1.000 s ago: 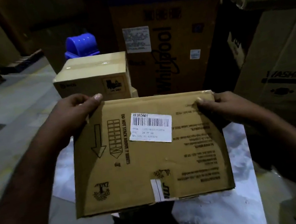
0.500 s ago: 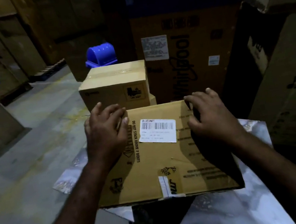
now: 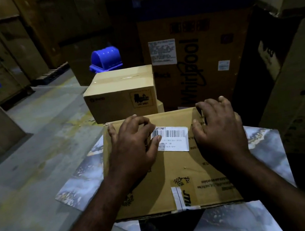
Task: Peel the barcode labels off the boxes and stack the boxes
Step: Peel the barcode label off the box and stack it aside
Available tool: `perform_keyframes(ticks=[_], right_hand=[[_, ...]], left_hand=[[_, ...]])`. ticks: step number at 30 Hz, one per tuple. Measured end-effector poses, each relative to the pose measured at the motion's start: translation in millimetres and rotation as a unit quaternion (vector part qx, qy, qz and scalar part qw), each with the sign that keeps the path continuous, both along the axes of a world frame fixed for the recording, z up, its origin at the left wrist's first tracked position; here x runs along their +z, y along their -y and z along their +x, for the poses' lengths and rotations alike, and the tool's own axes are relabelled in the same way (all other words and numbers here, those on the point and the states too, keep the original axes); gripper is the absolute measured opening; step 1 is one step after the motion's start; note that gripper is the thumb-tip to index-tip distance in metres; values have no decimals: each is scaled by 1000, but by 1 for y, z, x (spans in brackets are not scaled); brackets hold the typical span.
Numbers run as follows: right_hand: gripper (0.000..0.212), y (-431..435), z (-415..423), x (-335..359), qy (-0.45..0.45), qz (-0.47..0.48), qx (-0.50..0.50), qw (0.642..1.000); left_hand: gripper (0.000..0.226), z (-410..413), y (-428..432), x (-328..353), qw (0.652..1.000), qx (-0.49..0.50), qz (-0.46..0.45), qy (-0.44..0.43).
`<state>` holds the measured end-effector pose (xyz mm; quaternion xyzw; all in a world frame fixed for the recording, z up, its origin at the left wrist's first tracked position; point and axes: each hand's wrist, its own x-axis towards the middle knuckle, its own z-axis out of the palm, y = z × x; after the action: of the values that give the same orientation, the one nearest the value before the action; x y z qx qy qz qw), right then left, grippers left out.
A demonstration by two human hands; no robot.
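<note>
Lying flat on marbled table (image 3: 81, 178): brown box (image 3: 176, 173), white barcode label (image 3: 177, 140) stuck on top face. Left hand (image 3: 132, 144) rests on box's left half, fingers (image 3: 140, 120) bent, thumb tip (image 3: 158, 138) on label's left edge; cannot tell if label corner is pinched. Right hand (image 3: 220, 130) pressed flat on right half, fingers spread and relaxed, tips at far edge. Smaller sealed box (image 3: 122, 92) just behind, tall carton (image 3: 197, 48) beside it, blue bin (image 3: 106, 59) farther back.
</note>
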<state>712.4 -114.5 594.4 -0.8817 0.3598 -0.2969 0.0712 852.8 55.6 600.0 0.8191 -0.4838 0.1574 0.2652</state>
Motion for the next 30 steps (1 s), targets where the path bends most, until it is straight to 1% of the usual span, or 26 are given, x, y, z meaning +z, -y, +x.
perform_keyframes(ticks=[6, 10, 13, 15, 17, 20, 25, 27, 30], right_hand=[[50, 2, 1, -1, 1, 4, -7, 1000], [49, 1, -2, -2, 4, 3, -6, 1000], [48, 0, -3, -1, 8, 3, -3, 1000], [48, 0, -4, -1, 12, 5, -2, 1000], [49, 1, -5, -2, 11, 8, -1, 1000], [50, 1, -8, -4, 7, 12, 7, 1000], [52, 6, -13, -3, 4, 13, 30, 999], [52, 8, -14, -2, 6, 16, 42, 999], [52, 11, -16, -1, 13, 18, 67, 997]], left_hand=[[27, -4, 9, 6, 998, 23, -35, -47], [25, -12, 15, 13, 997, 69, -1, -45], [25, -22, 22, 21, 993, 114, 30, -19], [22, -28, 27, 26, 990, 126, 58, -8], [20, -32, 32, 33, 989, 127, 65, -33], [28, -34, 38, 44, 982, 143, 72, -99], [19, -37, 46, 61, 969, 178, 127, -118], [21, -39, 50, 69, 963, 176, 148, -142], [26, -42, 50, 82, 961, 160, 154, -166]])
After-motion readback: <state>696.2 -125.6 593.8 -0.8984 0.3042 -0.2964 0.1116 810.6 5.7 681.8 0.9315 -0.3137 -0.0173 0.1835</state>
